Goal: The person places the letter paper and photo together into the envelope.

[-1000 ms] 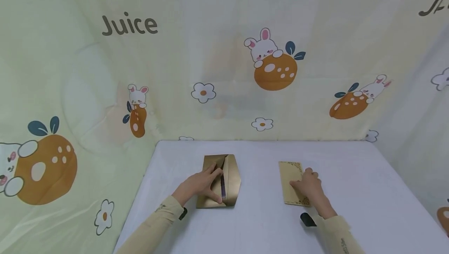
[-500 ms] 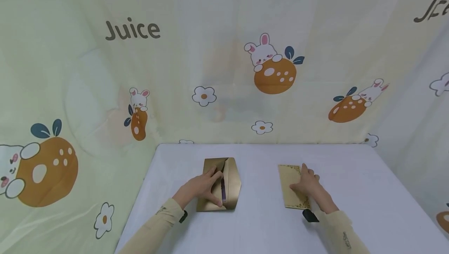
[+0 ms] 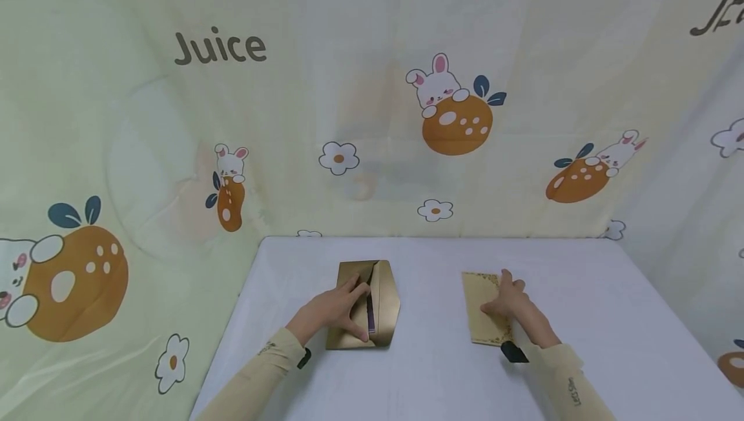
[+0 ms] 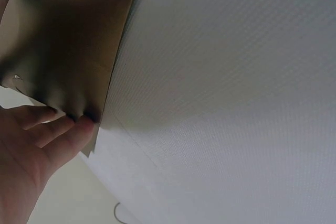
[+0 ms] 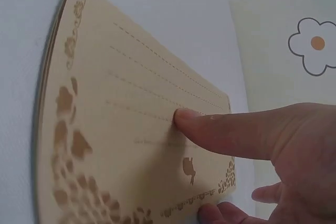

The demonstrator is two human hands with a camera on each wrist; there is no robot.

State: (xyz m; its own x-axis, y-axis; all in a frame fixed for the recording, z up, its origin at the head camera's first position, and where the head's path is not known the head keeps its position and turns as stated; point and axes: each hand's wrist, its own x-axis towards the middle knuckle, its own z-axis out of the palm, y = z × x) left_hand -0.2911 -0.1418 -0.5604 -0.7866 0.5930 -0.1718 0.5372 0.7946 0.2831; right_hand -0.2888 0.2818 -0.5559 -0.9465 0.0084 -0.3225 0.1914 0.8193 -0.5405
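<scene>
A gold envelope [image 3: 347,339] lies on the white table with its mouth parted and its pointed flap to the right. Inside the gap a dark purple strip [image 3: 371,314] shows. My left hand [image 3: 331,310] rests across the envelope, thumb and fingers spread apart along the mouth; in the left wrist view, fingertips [image 4: 86,124] press at the envelope's edge. To the right is a cream card [image 5: 131,82] with dashed lines and a brown floral border. My right hand [image 3: 511,301] grips its right side, thumb [image 5: 226,129] on the face and fingers at the edge, partly hidden.
The white tabletop [image 3: 430,318] separates the envelope from the card. A printed curtain [image 3: 372,85] with rabbits, oranges and flowers hangs behind the table and along both sides. Black straps [image 3: 514,352] show under the wrists.
The right hand's fingers have shifted slightly at the card's right edge, with the thumb staying on its face. The left hand and envelope keep their place; the head view has tilted a little.
</scene>
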